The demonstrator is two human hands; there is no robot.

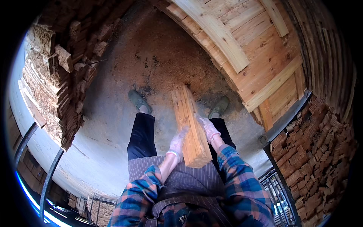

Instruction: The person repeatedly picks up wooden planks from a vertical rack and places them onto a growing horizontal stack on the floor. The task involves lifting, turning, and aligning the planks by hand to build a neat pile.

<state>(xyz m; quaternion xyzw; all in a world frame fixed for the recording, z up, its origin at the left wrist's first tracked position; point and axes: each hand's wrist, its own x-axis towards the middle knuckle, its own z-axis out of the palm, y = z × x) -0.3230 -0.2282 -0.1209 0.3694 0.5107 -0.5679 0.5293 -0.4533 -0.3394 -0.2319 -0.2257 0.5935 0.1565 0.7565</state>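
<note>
Between my two gloved hands is a bundle of wooden slats (pixel 193 128), long and narrow, held in front of my striped apron with its near end toward me. My left hand (pixel 177 143) presses against the bundle's left side, and my right hand (pixel 207 127) grips its right side somewhat farther along. Both wear pale, thin work gloves. The fingertips are partly hidden against and under the wood. The bundle's far end reaches out over the floor, between my green shoes.
A wooden platform (pixel 261 56) with loose boards (pixel 223 39) stands at the far right. Rough stacked slats (pixel 56 90) rise on the left, and a large stack of wood pieces (pixel 314 155) fills the right. Metal bars (pixel 49 181) stand at lower left. Sawdust covers the concrete floor (pixel 151 64).
</note>
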